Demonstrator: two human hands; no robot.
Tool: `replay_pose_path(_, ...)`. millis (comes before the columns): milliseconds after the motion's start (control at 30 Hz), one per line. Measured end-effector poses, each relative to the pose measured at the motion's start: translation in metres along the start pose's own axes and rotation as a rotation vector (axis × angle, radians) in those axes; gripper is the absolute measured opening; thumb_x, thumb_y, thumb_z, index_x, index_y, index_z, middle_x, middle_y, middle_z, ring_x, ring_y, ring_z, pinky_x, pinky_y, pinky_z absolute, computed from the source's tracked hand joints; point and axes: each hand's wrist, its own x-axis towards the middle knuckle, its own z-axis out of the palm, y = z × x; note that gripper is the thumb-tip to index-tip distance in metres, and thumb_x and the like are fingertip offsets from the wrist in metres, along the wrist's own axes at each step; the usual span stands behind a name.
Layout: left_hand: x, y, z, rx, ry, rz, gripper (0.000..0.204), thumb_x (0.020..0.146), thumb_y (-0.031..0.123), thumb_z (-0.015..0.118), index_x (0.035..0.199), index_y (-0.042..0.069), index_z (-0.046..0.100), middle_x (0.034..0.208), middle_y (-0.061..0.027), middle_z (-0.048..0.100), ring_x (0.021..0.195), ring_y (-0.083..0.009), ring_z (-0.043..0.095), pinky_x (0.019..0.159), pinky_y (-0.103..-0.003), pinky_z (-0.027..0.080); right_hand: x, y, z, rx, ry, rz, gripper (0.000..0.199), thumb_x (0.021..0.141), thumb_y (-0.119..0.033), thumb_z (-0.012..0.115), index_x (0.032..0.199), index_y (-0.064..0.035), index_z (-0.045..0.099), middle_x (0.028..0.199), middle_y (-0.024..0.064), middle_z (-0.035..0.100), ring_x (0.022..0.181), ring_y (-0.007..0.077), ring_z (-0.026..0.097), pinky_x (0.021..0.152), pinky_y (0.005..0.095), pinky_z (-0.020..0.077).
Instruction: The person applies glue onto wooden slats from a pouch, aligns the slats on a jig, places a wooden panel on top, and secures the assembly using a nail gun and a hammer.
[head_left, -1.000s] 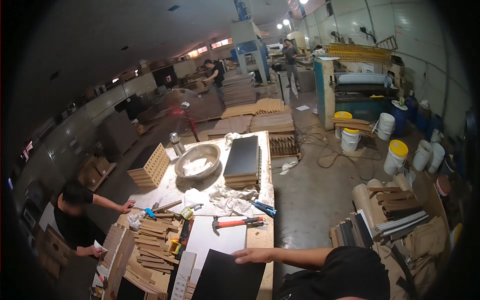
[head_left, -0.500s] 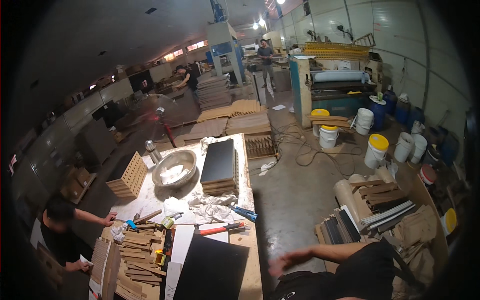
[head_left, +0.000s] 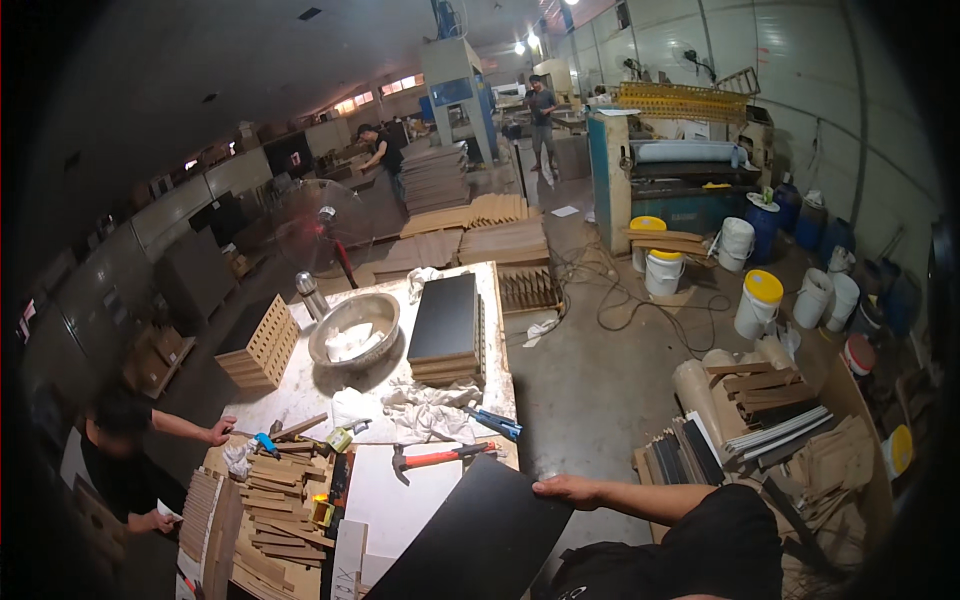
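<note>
Head cam: black panel (head_left: 470, 535) at bottom ctr, over near R part of worktop (head_left: 285, 400), its R corner out past the edge, above floor (head_left: 560, 410). Can't tell if its underside touches the worktop. My R hand (head_left: 567, 489) is holding the panel by its far edge, nr R corner. My L hand is out of frame, state: can't tell.

Just beyond panel: claw hammer (head_left: 430, 460), red-orange handle, lying partly on white sheet (head_left: 390, 480). Next out: blue-handled tool (head_left: 495, 424), crumpled white cloths (head_left: 430, 410). L of panel: loose pile of wood strips (head_left: 285, 515) w/ yellow tape measure (head_left: 322, 512) at its R side.

Far half of worktop: metal bowl (head_left: 385, 345) w/ white stuff inside; stack of black-topped boards (head_left: 445, 325) to its R; steel flask (head_left: 312, 296) just behind it; stack w/ rows of holes (head_left: 255, 345) at L edge.

Co-worker (head_left: 125, 455) at L side, one hand (head_left: 221, 430) at worktop edge. Floor, R: white bucket, yellow lid (head_left: 758, 305), plus bundled offcuts (head_left: 770, 395).
</note>
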Motion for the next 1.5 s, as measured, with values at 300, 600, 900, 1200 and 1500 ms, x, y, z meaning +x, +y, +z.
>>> replay_pose_path(300, 0.009, 0.147, -0.028, -0.085, -0.056, -0.063, 0.039, 0.093, 0.035, 0.048, 0.097, -0.003, 0.058, 0.085, -0.0184, 0.058, 0.079, -0.0290, 0.051, 0.075, -0.037, 0.042, 0.012, -0.011, 0.006, 0.174, 0.054, -0.048, 0.051, 0.093, -0.043, 0.050, 0.116, 0.0019, 0.056, 0.107, 0.0078, 0.064, 0.094, 0.0151, 0.062, 0.086, 0.0297, 0.0486)
replay_pose_path(600, 0.020, 0.223, -0.045, -0.152, -0.115, -0.121, 0.036, 0.093, 0.032, 0.049, 0.103, -0.002, 0.056, 0.089, -0.0170, 0.058, 0.081, -0.0276, 0.053, 0.077, -0.037, 0.043, 0.021, -0.004, 0.013, 0.213, -0.056, 0.055, 0.052, 0.094, -0.039, 0.050, 0.124, 0.0034, 0.050, 0.119, 0.0098, 0.058, 0.105, 0.0166, 0.057, 0.093, 0.0300, 0.0436)
replay_pose_path(900, 0.024, 0.259, -0.057, -0.229, -0.154, -0.168, 0.034, 0.092, 0.029, 0.049, 0.108, -0.001, 0.054, 0.092, -0.0157, 0.059, 0.083, -0.0261, 0.055, 0.079, -0.036, 0.044, 0.040, 0.014, 0.022, 0.195, -0.089, 0.101, 0.051, 0.094, -0.040, 0.048, 0.122, 0.0029, 0.052, 0.118, 0.0084, 0.059, 0.105, 0.0155, 0.056, 0.093, 0.0299, 0.0429)
replay_pose_path(1200, 0.032, 0.287, -0.064, -0.277, -0.163, -0.206, 0.034, 0.092, 0.026, 0.050, 0.113, 0.000, 0.052, 0.096, -0.0144, 0.059, 0.085, -0.0247, 0.056, 0.080, -0.035, 0.045, 0.052, 0.008, 0.034, 0.194, -0.101, 0.056, 0.048, 0.095, -0.038, 0.047, 0.119, 0.0031, 0.053, 0.111, 0.0082, 0.062, 0.097, 0.0145, 0.060, 0.088, 0.0283, 0.0472)
replay_pose_path(1500, 0.034, 0.309, -0.075, -0.328, -0.171, -0.247, 0.035, 0.091, 0.024, 0.051, 0.119, 0.001, 0.049, 0.099, -0.0131, 0.060, 0.087, -0.0233, 0.058, 0.082, -0.034, 0.045, 0.056, 0.007, 0.042, 0.138, -0.174, 0.064, 0.050, 0.095, -0.039, 0.046, 0.119, 0.0044, 0.052, 0.113, 0.0089, 0.061, 0.099, 0.0145, 0.059, 0.089, 0.0279, 0.0462)
